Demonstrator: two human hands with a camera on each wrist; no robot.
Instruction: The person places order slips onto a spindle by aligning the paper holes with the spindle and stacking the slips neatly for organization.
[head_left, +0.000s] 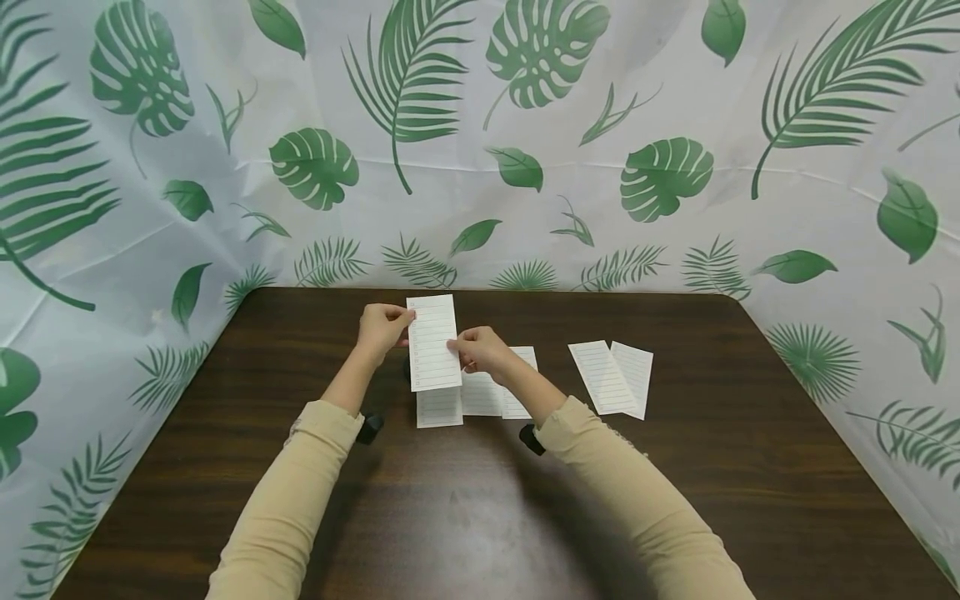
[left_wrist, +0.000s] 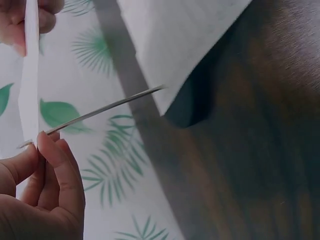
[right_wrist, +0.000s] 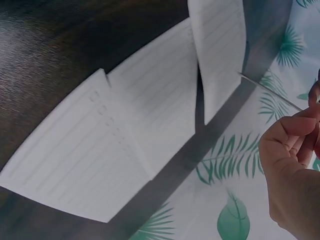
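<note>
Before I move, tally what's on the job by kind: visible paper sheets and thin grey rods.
White lined sheets, including the one held up: 6
Thin grey rod: 1
Total: 7
Any sheet fully hidden under another can't be counted.

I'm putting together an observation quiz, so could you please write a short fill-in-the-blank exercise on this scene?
1. The left hand pinches the raised paper slip by its left edge, while the ____ hand holds its opposite edge.
2. The overlapping slips lying to the right of both hands number ____.
3. The leaves printed on the backdrop are coloured ____.

Missing words: right; two; green.
</note>
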